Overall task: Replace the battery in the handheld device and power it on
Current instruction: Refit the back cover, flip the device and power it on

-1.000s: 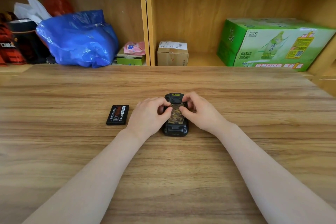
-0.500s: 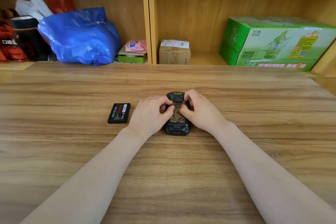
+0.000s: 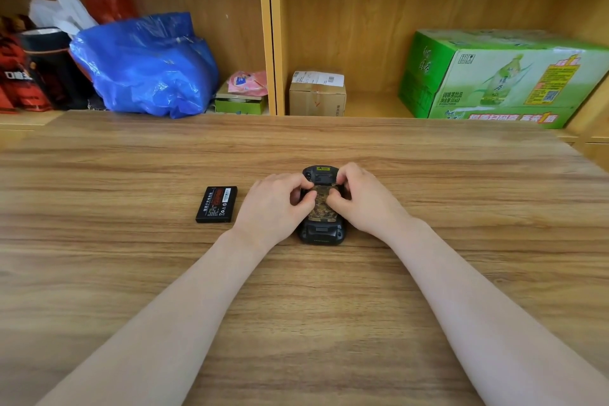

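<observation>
Head view: little has changed; our left hand (image 3: 273, 204) and right hand (image 3: 362, 201) still clutch the device (image 3: 321, 234) face-down on the table (image 3: 329, 323), thumbs on its back cover, spare battery (image 3: 217, 204) untouched beside.

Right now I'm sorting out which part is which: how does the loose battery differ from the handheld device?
The battery is a thin flat slab; the handheld device is thicker, with rounded ends. The battery lies untouched beside the left hand; the device is gripped by it and the right hand, thumbs on its camouflage-patterned middle. Both are mostly black and lie on the wooden table.
</observation>
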{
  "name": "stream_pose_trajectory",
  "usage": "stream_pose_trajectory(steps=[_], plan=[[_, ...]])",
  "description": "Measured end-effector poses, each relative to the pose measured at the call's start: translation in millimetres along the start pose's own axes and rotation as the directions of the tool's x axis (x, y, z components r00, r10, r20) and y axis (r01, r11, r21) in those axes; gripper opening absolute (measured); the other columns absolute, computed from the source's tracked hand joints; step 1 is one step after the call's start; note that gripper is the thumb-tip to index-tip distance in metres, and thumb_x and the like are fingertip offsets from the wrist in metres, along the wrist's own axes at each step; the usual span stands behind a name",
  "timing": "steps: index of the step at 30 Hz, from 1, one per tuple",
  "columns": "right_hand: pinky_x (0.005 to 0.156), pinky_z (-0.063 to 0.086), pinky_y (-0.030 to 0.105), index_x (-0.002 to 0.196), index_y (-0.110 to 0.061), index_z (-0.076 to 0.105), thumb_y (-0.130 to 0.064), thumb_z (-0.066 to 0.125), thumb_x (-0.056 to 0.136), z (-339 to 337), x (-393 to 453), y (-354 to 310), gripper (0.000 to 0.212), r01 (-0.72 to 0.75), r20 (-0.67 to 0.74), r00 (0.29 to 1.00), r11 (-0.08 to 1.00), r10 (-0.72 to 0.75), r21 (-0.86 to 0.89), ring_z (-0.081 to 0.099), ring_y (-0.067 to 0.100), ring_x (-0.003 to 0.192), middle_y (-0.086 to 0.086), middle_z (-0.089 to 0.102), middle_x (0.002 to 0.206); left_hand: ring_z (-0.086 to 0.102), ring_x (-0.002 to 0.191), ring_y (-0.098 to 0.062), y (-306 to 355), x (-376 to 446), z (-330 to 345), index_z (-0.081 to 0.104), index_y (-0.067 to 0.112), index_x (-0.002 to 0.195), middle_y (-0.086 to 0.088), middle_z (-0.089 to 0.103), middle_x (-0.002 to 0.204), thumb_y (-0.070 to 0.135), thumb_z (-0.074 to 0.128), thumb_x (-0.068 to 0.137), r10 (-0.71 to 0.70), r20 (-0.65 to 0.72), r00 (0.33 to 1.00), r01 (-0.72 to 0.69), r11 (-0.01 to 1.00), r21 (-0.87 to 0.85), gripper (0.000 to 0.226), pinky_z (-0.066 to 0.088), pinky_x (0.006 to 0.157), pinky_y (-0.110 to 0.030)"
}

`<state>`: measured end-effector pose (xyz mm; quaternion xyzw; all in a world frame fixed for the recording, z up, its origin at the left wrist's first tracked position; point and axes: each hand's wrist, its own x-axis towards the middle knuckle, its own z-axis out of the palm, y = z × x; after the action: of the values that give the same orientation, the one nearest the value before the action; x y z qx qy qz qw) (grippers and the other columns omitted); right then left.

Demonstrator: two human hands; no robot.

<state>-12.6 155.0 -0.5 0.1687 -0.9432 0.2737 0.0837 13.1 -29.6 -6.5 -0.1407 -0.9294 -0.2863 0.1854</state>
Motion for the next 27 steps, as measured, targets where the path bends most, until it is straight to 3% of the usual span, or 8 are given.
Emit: stream_pose_trajectory(steps=[7, 13, 20, 27], plan=[[0.063, 0.035, 0.028, 0.099, -0.022, 0.046, -0.039, 0.054, 0.087, 2.4, -3.7, 2.8, 0.022, 0.015, -0.035, 0.999, 0.999, -0.014, 0.034, 0.050, 0.013, 0.079, -0.013, 0.047, 0.084, 0.055, 0.078, -0.010, -1.9, -1.4, 0.7, 0.063, 0.030, 0.096, 0.009, 0.059, 0.073, 0.039, 0.059, 0.088, -0.014, -0.008, 1.000, 0.013, 0.998, -0.064, 0.013, 0.047, 0.083, -0.040], [0.062, 0.032, 0.026, 0.104, -0.023, 0.044, -0.041, 0.054, 0.089, 2.8, -2.9, 3.5, 0.025, 0.015, -0.031, 0.999, 1.000, -0.014, 0.027, 0.047, 0.009, 0.077, -0.016, 0.043, 0.081, 0.054, 0.083, -0.007, -9.0, 6.2, 1.5, 0.049, 0.033, 0.108, 0.009, 0.056, 0.073, 0.040, 0.060, 0.087, -0.074, 0.127, 0.989, 0.095, 0.981, -0.168, 0.025, 0.045, 0.088, -0.039], [0.065, 0.035, 0.027, 0.105, -0.023, 0.044, -0.041, 0.053, 0.089, 2.4, -3.1, 3.1, 0.025, 0.013, -0.016, 1.000, 0.999, -0.012, 0.031, 0.049, 0.011, 0.081, -0.013, 0.047, 0.088, 0.049, 0.066, -0.011, -9.2, 13.5, 3.2, 0.048, 0.030, 0.105, 0.008, 0.049, 0.064, 0.036, 0.057, 0.086, -0.035, 0.177, 0.984, 0.061, 0.988, -0.141, 0.022, 0.047, 0.073, -0.037], [0.065, 0.035, 0.027, 0.105, -0.023, 0.045, -0.040, 0.052, 0.089, 0.7, -3.5, 2.6, 0.025, 0.014, 0.000, 1.000, 1.000, -0.014, 0.026, 0.050, 0.011, 0.080, -0.008, 0.051, 0.092, 0.049, 0.066, -0.016, -11.4, 20.7, 4.6, 0.041, 0.033, 0.103, 0.003, 0.051, 0.066, 0.041, 0.049, 0.084, -0.002, 0.226, 0.974, 0.020, 0.997, -0.079, 0.023, 0.045, 0.065, -0.040]])
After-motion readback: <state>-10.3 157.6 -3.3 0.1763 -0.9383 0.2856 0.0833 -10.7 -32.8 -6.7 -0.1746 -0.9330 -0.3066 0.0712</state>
